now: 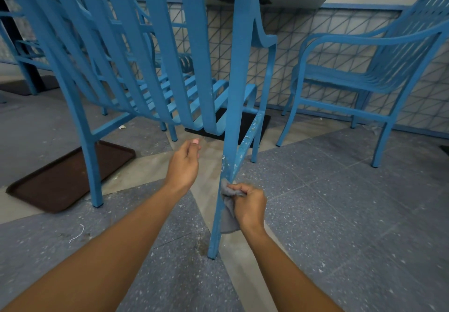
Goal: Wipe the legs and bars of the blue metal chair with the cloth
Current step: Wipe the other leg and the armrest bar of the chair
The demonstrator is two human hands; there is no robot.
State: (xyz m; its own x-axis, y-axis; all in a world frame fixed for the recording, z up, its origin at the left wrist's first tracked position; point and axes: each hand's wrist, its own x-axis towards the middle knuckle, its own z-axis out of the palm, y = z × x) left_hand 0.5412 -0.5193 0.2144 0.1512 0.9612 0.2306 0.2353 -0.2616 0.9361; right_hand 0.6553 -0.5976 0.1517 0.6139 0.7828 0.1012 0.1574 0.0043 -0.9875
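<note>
Pinching the grey cloth [228,204], the right hand [249,206] presses it on the blue chair leg [229,122] to rub off dirt. The left hand [183,163] floats nearby, loosely curled and holding nothing.

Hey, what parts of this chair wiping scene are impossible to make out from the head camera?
- Cloth: partly hidden behind the chair leg and the right hand gripping it.
- Top of the chair: cut off by the upper frame edge.
- Left hand: curled fingertips face away; whether they pinch anything is unclear.
- Brown tray: partly covered by another leg.
</note>
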